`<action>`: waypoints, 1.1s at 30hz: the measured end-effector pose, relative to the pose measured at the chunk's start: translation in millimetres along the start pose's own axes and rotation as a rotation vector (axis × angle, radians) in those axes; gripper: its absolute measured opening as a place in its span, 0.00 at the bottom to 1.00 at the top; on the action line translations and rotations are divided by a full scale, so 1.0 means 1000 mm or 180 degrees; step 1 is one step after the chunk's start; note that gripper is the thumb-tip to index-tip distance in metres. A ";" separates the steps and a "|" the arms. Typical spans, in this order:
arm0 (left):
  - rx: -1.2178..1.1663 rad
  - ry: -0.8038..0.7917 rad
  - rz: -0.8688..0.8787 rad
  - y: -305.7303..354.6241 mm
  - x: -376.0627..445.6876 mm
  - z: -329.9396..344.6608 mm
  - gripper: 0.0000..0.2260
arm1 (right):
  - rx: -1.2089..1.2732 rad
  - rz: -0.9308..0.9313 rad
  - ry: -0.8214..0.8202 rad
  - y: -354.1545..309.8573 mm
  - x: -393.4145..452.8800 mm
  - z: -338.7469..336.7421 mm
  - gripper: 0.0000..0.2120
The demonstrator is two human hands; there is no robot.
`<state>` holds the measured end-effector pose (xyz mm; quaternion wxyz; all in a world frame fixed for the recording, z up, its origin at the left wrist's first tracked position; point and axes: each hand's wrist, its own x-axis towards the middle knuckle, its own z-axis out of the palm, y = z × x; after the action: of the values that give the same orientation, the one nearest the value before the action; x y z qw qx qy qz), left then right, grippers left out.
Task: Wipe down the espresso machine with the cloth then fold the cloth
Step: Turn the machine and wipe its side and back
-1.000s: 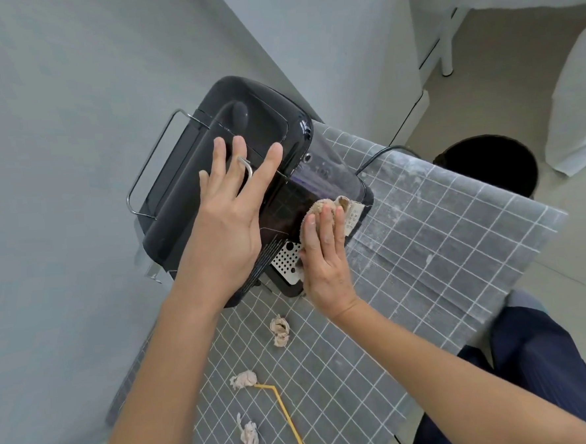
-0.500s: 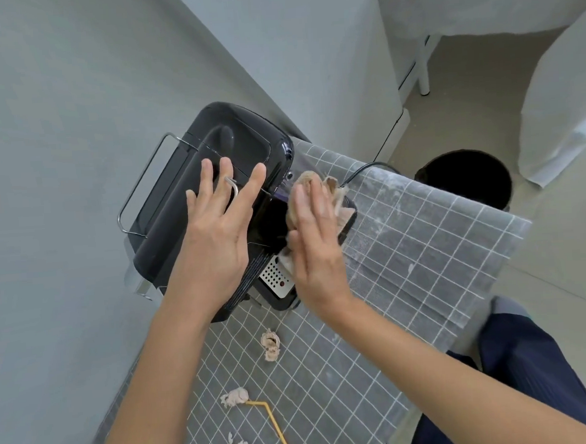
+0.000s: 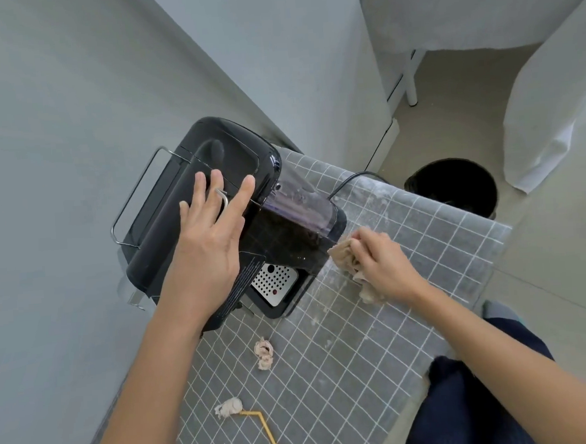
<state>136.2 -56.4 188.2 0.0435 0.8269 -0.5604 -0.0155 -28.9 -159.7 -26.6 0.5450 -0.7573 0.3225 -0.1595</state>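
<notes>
The black espresso machine [image 3: 196, 227] stands on the bench [image 3: 409, 300] against the grey wall, and everything else is best placed from it. Its wire rail [image 3: 136, 200] runs along the wall side of its top. The left hand [image 3: 213, 233] lies flat on the top of the machine with the fingers spread wide, gripping nothing, only pressing down to steady it. Below that hand, at the front of the machine, the perforated drip tray [image 3: 274, 283] shows bare. Toward the person from the machine, small crumpled scraps [image 3: 263, 352] and a yellow straw [image 3: 266, 429] lie on the gridded bench cover. On the machine's right side sits the clear water tank [image 3: 301, 207], and just beside its lower corner the right hand [image 3: 379, 261] is closed around the bunched beige cloth [image 3: 347, 259], whose leading edge touches or nearly touches the machine's side. The cloth looks soft, light and limp, so it should wipe best held as a wad under the fingertips, then be taken by its corners for folding. The machine looks heavy and glossy, likely slippery, and the tank may be fragile, so bracing on the solid top seems wise. Right of the bench stands a black bin [image 3: 454, 188].
</notes>
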 end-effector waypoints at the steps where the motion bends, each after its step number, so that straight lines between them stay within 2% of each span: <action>1: 0.0004 0.0009 0.0001 0.001 0.000 0.000 0.24 | -0.0032 0.0196 0.0097 0.003 -0.001 -0.005 0.08; 3: 0.0010 0.0017 0.0001 0.001 0.000 0.000 0.23 | -0.0805 0.0544 0.0270 0.010 -0.004 -0.004 0.11; 5: 0.0001 0.0012 -0.0010 0.001 0.000 0.001 0.23 | -0.1162 0.0480 0.0125 0.020 -0.012 0.006 0.19; 8: -0.0002 -0.0023 -0.0031 0.001 -0.001 0.000 0.23 | -0.1957 -0.0096 -0.0279 0.036 -0.024 0.025 0.28; 10: -0.0012 -0.0032 -0.0041 0.001 -0.001 0.000 0.23 | -0.2110 -0.0484 -0.0214 0.045 -0.020 0.027 0.26; 12: -0.0013 -0.0043 -0.0043 0.002 -0.001 -0.001 0.23 | -0.1578 -0.0697 0.0109 0.047 -0.016 0.029 0.22; 16: -0.0032 -0.0040 -0.0062 0.002 -0.001 -0.002 0.23 | 0.1204 0.0127 0.1099 -0.008 -0.021 0.020 0.20; 18: -0.0034 -0.0031 -0.0059 0.002 0.000 -0.001 0.24 | 0.1998 0.0048 0.1529 -0.054 -0.019 0.023 0.21; 20: 0.0008 -0.0018 -0.0059 0.002 0.000 0.000 0.23 | 0.2547 -0.0145 0.1736 -0.102 -0.007 0.030 0.23; 24: 0.0152 0.0018 -0.0029 0.001 0.001 0.001 0.22 | 0.2040 -0.0064 0.2004 -0.158 0.029 0.058 0.26; 28: 0.0251 0.0074 -0.0033 -0.001 0.001 0.004 0.21 | 0.1835 0.0037 0.2495 -0.132 0.050 0.085 0.30; 33: 0.0378 0.0128 0.0006 0.002 -0.002 0.006 0.21 | 0.2153 0.1617 0.2151 -0.065 0.044 0.118 0.28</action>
<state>132.8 -55.8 182.9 0.0056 0.8276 -0.5602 0.0344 94.5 -90.4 -12.9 0.6457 -0.3443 0.5834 -0.3523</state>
